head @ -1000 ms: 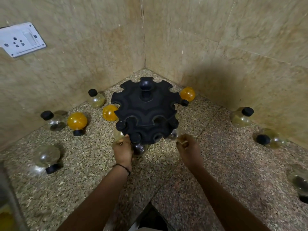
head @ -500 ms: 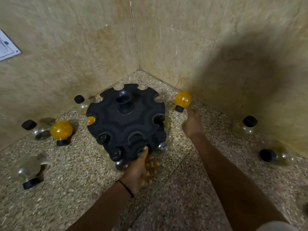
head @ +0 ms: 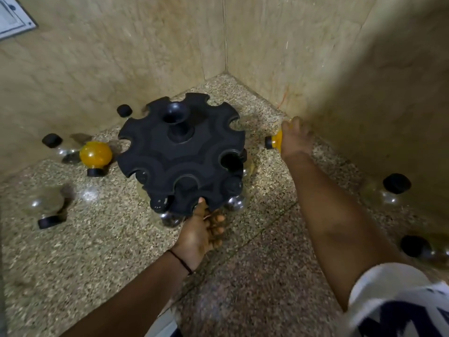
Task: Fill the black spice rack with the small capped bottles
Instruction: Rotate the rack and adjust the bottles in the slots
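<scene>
A round black spice rack [head: 181, 152] with notched slots stands on the speckled counter in the corner. Several capped bottles hang in its near slots, among them a clear one [head: 234, 201]. My left hand [head: 201, 233] grips the rack's near rim, thumb on top. My right hand [head: 295, 139] is stretched to the right wall and wraps around an orange bottle [head: 275, 142] with a black cap. Another orange bottle [head: 96, 155] stands cap-down left of the rack.
Loose clear bottles lie around: two at far left [head: 52, 142] [head: 47, 210], one behind the rack [head: 124, 110], two at right [head: 393, 187] [head: 418, 246]. Tiled walls close the corner. A wall socket [head: 14, 18] sits upper left.
My right hand has gone from the rack's front to the right wall and closed around the orange bottle. My left hand shifted along the rim. The camera view has swung right.
</scene>
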